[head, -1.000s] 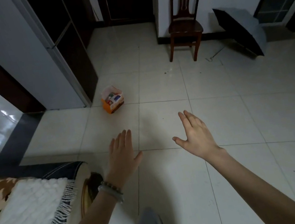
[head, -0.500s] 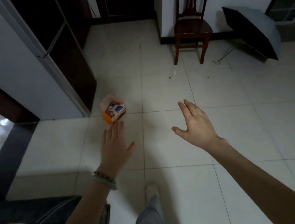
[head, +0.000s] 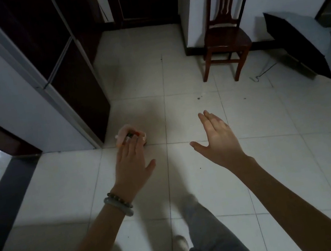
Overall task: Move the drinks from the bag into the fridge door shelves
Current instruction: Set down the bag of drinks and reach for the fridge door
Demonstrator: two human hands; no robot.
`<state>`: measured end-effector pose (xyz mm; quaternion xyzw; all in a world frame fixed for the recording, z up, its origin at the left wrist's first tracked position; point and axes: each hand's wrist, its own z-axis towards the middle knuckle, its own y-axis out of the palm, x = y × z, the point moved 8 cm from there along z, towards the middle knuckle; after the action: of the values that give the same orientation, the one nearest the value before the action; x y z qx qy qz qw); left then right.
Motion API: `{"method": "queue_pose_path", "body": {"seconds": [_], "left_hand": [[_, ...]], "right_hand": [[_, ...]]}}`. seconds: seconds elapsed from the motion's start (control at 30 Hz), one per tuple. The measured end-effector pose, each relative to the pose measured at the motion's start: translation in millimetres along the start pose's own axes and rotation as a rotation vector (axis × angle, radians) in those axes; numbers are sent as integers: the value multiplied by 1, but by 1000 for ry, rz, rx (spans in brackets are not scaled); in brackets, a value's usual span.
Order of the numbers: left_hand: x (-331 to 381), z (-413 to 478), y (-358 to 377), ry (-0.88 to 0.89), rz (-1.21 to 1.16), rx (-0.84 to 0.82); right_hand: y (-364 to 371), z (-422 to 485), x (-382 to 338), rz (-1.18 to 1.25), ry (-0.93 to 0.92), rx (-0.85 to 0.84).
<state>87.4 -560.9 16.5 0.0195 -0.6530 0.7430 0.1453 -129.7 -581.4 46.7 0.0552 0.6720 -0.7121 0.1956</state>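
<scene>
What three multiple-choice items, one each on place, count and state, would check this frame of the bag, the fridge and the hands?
1. Where is the bag?
A. on the floor by the fridge corner
B. on the chair seat
C. under the umbrella

2. How many bracelets are on the left wrist?
A. none
B. two
C. four

3. What state are the fridge doors in?
A. both shut
B. top one open
C. bottom one open

Answers:
1 A, the bag sits on the floor tiles at the fridge's near corner.
2 B, a beaded bracelet and a smooth bangle show there.
3 A, both dark door fronts lie flush with the cabinet.
</scene>
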Motion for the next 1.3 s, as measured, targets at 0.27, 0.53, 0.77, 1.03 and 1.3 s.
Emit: {"method": "queue_pose_path", "body": {"seconds": [0.27, 0.53, 0.77, 1.03, 1.3], "left_hand": [[-33, 141, 25, -75, 45, 0], [-57, 282, 48, -213, 10, -18], [-94, 358, 67, -370, 58, -50], [-145, 419, 76, -488, 49, -68], [-221, 511, 58, -567, 67, -1]], "right_hand": [[12, 154, 26, 21, -90, 1], [26, 316, 62, 37, -157, -107], [34, 421, 63, 33, -265, -140], [71, 521, 44, 58, -347, -221], [100, 647, -2, 63, -440, -262]]}}
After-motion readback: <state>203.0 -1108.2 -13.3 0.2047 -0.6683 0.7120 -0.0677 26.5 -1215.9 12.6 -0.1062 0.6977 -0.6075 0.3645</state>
